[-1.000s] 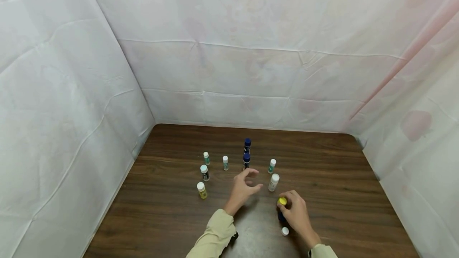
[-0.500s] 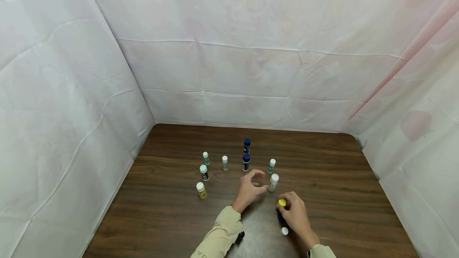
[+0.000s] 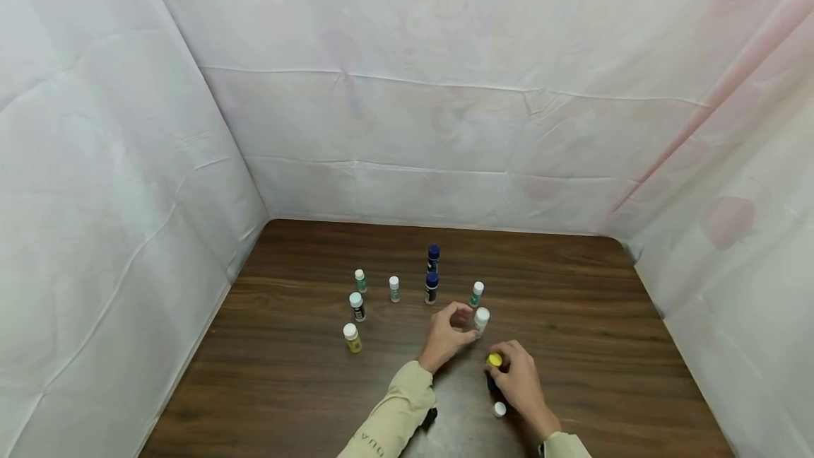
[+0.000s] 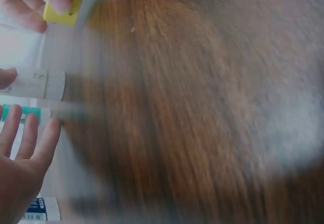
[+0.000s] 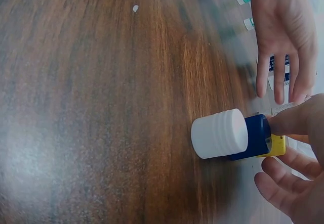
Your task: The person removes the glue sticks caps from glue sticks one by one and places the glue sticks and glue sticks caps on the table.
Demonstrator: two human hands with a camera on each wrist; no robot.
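My right hand [image 3: 523,380] pinches the yellow cap [image 3: 494,360] of a dark blue bottle [image 5: 256,137]. In the left wrist view, the yellow cap [image 4: 65,10] shows between the fingertips. A small white ribbed container [image 5: 218,133] stands just in front of the blue bottle, nearer to me. My left hand [image 3: 445,338] is beside a white-capped white bottle [image 3: 482,321], with its thumb and spread fingers reaching to either side. The left wrist view has the thumb at that bottle [image 4: 40,85] and the other fingers straight, apart from it; whether the thumb touches cannot be told.
Beyond the left hand stand two dark blue bottles [image 3: 432,288] in line and a green-labelled vial [image 3: 476,294]. Farther left are a yellow bottle [image 3: 352,338], a black-labelled bottle [image 3: 357,307] and two small vials [image 3: 394,289]. White cloth [image 3: 407,126] encloses the wooden table [image 3: 591,316].
My left hand has moved right, from near the blue bottles to the white bottle. The right hand keeps its hold on the yellow cap. The head view has shifted slightly.
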